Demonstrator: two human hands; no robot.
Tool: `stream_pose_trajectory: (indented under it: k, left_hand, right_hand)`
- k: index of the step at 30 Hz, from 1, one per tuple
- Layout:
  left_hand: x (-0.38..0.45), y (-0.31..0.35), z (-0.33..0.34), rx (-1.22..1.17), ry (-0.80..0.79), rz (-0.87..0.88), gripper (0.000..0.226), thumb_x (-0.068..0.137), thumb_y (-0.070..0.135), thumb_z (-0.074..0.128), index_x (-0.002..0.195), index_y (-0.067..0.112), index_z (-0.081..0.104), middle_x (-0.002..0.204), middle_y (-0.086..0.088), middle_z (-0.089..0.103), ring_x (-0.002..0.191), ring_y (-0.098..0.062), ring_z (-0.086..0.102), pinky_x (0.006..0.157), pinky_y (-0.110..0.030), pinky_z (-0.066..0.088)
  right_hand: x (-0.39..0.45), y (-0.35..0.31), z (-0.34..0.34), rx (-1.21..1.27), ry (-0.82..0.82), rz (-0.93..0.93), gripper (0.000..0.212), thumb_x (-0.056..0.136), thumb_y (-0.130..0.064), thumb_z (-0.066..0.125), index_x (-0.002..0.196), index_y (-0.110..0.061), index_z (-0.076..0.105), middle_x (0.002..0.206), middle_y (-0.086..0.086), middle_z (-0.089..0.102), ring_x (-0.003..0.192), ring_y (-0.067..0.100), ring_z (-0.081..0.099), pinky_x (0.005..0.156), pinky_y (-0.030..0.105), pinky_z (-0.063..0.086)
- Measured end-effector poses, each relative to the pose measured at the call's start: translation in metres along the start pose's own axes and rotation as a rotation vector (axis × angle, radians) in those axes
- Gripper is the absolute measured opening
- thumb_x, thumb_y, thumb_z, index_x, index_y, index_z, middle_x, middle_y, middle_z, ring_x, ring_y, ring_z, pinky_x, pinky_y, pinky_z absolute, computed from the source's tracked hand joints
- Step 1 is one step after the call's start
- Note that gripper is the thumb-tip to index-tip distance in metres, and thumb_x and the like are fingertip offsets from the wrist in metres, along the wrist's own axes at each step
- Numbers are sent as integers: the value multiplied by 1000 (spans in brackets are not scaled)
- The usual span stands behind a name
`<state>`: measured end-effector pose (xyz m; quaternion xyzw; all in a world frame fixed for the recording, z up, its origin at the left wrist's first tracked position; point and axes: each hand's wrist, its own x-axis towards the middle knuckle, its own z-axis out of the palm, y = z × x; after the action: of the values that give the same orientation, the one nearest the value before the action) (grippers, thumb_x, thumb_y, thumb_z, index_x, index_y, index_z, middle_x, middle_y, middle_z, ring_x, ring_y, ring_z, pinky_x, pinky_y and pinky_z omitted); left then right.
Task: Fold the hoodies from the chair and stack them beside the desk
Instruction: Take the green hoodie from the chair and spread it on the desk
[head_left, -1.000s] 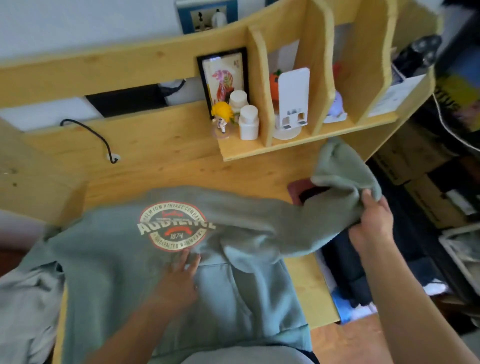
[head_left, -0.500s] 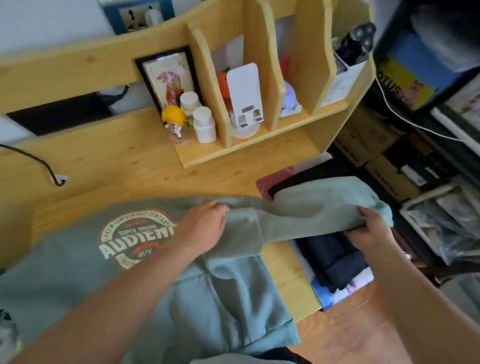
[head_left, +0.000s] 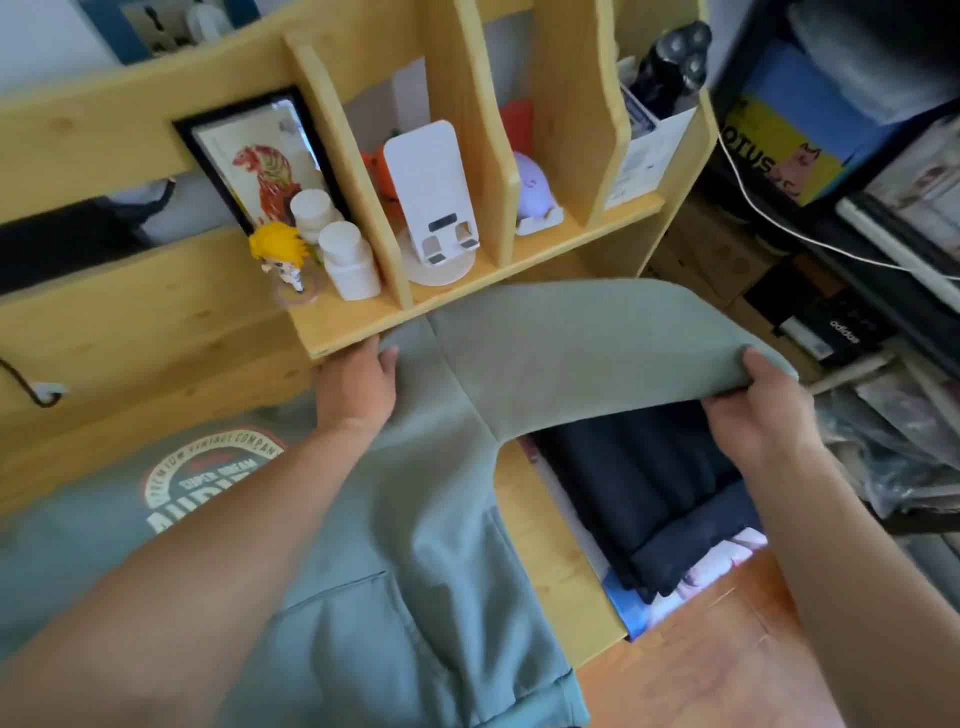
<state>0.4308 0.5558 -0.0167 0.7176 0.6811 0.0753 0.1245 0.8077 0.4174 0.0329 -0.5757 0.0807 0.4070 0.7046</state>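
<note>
On the pale pine desk (head_left: 550, 525) the sage-green cotton hoodie (head_left: 395, 597) lies chest-up, its right sleeve (head_left: 571, 353) lifted and stretched out past the desk's edge. The left hand (head_left: 356, 389) grips the cloth at the shoulder seam, fingers curled over a fold just under the wooden shelf (head_left: 467, 291). The right hand (head_left: 758, 410) pinches the cuff end, thumb on top and fingers beneath, above a stack of dark navy folded garments (head_left: 654, 499) beside the desk.

The sleeve hangs in the air between the two hands, so a loose grip at the cuff would likely drop it onto the navy stack and disturb that pile. Raised any higher, the cloth could brush the small white bottles (head_left: 348, 260) and the yellow-haired figurine (head_left: 280, 254) at the shelf edge and tip them.

The chest print reads "SUPER DREAM" with "VINTAGE COMPAN" curving above it. A black box (head_left: 841, 332) on the right says "adidas", and a yellow poster (head_left: 769, 150) shows letters like "OTUS".
</note>
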Motion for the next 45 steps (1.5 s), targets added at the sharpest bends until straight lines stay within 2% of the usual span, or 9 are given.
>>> stream_pose_trajectory:
  k: [8, 15, 22, 26, 30, 34, 37, 42, 45]
  left_hand:
    - [-89, -44, -15, 172, -27, 200, 61, 102, 52, 27, 157, 27, 36, 162, -16, 29, 148, -43, 25, 120, -59, 22]
    - [-210, -207, -14, 117, 129, -243, 63, 96, 47, 41, 143, 7, 52, 150, -31, 43, 133, -50, 44, 106, -59, 39]
    - [-284, -215, 2, 86, -601, -196, 59, 88, 53, 49, 143, 31, 52, 139, -6, 56, 125, -30, 55, 98, -43, 50]
    - [-214, -241, -49, -135, -441, -168, 32, 101, 39, 46, 97, 17, 69, 91, -4, 70, 92, -25, 68, 74, -33, 49]
    - [-117, -296, -66, -69, 210, -204, 35, 98, 23, 51, 130, 16, 65, 118, -16, 69, 111, -39, 61, 94, -45, 49]
    - [-79, -344, -57, 120, -406, -325, 61, 99, 49, 53, 153, 27, 37, 140, -10, 57, 128, -36, 54, 104, -46, 44]
    - [-93, -349, -62, 69, -668, -229, 30, 93, 40, 66, 119, 26, 61, 122, -5, 66, 105, -27, 64, 92, -42, 53]
    - [-114, -344, -105, 145, 230, -37, 24, 81, 5, 70, 102, 16, 64, 95, -8, 67, 89, -34, 64, 75, -39, 48]
    - [-133, -335, -89, 174, 257, -125, 60, 86, 21, 72, 141, 12, 49, 123, -19, 56, 114, -40, 53, 96, -51, 44]
  right_hand:
    - [7, 71, -4, -1091, 446, -285, 55, 91, -18, 58, 143, -9, 42, 148, 19, 38, 133, 40, 38, 106, 45, 39]
    - [-137, 229, 64, -1426, -914, -1194, 44, 83, -14, 65, 127, -11, 59, 134, 16, 52, 120, 39, 49, 104, 44, 40]
    - [-175, 249, 83, -2595, -1192, -657, 53, 94, -19, 50, 146, -31, 48, 158, 4, 36, 144, 30, 37, 114, 44, 36]
    - [-206, 258, 155, -2180, -1070, -683, 28, 96, -21, 49, 113, -24, 71, 120, 10, 69, 112, 34, 64, 89, 37, 52]
    - [-183, 307, 229, -1929, -1015, -961, 45, 95, -10, 49, 139, -18, 54, 136, 12, 57, 128, 34, 49, 101, 45, 47]
    - [-158, 337, 232, -2532, -1088, -694, 45, 95, -33, 53, 138, -26, 41, 136, 7, 53, 126, 35, 50, 105, 48, 39]
    - [-169, 330, 215, -2591, -1252, -564, 26, 95, -32, 54, 119, -22, 56, 120, 5, 65, 106, 28, 61, 89, 40, 48]
    - [-185, 296, 222, -1969, -742, -1355, 17, 95, -19, 47, 103, -8, 57, 91, 17, 67, 80, 39, 66, 70, 42, 49]
    - [-190, 302, 215, -1767, -539, -1515, 33, 92, -26, 54, 116, -4, 54, 100, 22, 60, 87, 42, 59, 78, 49, 48]
